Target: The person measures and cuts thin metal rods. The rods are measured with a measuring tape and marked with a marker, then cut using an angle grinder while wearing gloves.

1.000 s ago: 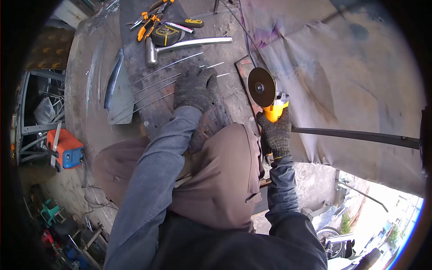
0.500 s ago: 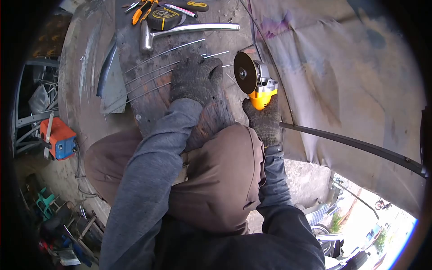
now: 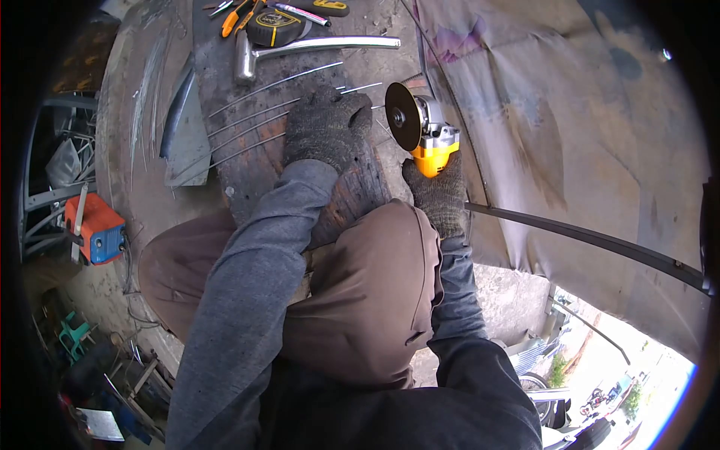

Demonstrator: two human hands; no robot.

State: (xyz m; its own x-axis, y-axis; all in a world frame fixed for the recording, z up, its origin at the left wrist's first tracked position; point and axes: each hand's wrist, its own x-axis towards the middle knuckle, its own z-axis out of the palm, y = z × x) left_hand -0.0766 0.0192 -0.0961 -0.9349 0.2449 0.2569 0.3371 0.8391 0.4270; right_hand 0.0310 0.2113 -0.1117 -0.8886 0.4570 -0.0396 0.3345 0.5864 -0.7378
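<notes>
My right hand (image 3: 437, 196), in a dark knitted glove, grips a yellow angle grinder (image 3: 435, 154). Its thin dark cutting disc (image 3: 403, 117) faces left, apart from my other hand. On a scorched wooden board (image 3: 352, 196), my gloved left hand (image 3: 326, 127) is closed over thin metal rods (image 3: 251, 118). Several of these stick out on its left, and short ends show on its right; the fingertips are hidden. One more rod (image 3: 277, 84) lies above that hand. A metal hammer (image 3: 315, 49) rests farther up the board.
Past the hammer lie a black tape measure (image 3: 274, 28), orange-handled pliers (image 3: 234, 21) and a marker (image 3: 302, 15). A sheet-metal piece (image 3: 189, 154) lies left of the board. An orange-and-blue machine (image 3: 101, 231) stands at left. A fabric sheet (image 3: 570, 142) and dark bar (image 3: 585, 234) are at right.
The grinder and my right hand have shifted slightly up and to the left. My left hand stays over the rods.
</notes>
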